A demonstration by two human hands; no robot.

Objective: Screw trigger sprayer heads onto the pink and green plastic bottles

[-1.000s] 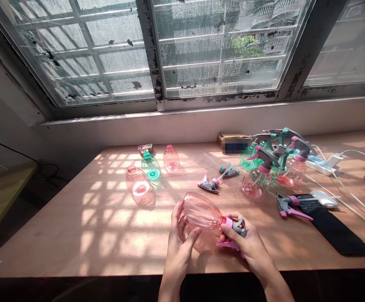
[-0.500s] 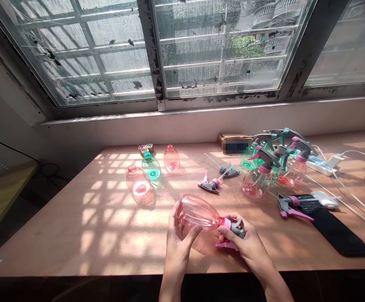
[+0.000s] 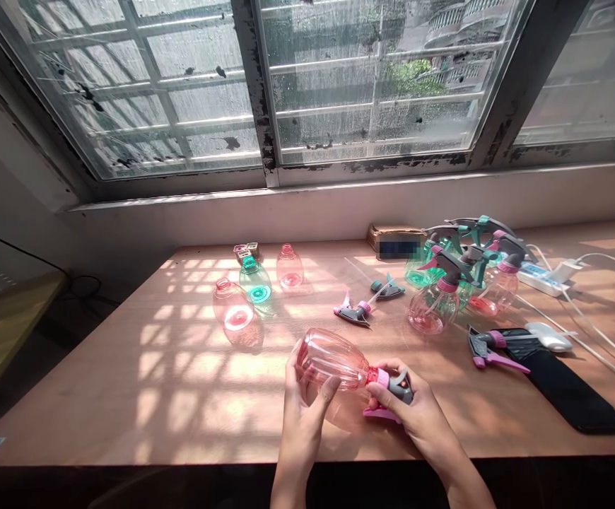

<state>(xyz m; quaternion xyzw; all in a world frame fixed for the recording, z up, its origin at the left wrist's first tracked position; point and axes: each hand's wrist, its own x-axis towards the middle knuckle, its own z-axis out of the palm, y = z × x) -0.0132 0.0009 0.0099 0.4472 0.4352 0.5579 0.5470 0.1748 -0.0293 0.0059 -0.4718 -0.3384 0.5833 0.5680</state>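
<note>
While the left hand (image 3: 302,410) wraps fingers and thumb around the belly of a pink bottle (image 3: 331,360), the right hand (image 3: 418,417) closes on the grey-and-pink spray head (image 3: 400,387) at its neck. The bottle lies on its side, held just above the near edge of the tabletop (image 3: 153,410). The head sits on the neck, though whether it is fully tightened cannot be told. Just beyond, a loose pink trigger head (image 3: 353,312) and a loose teal trigger head (image 3: 387,288) lie unfitted, and a third loose head (image 3: 490,348) rests to the right against a dark flat slab (image 3: 567,389). Farther left stand a bare pink bottle (image 3: 232,305), a bare teal bottle (image 3: 254,281) and a far pink bottle (image 3: 289,267), all open-necked. At the far right a cluster of finished sprayers (image 3: 445,283) stands with heads on, beside a white power strip (image 3: 541,277). By this count several are assembled, one is in hand, and three bottles lack heads. Behind everything runs the barred window (image 3: 339,85).
</note>
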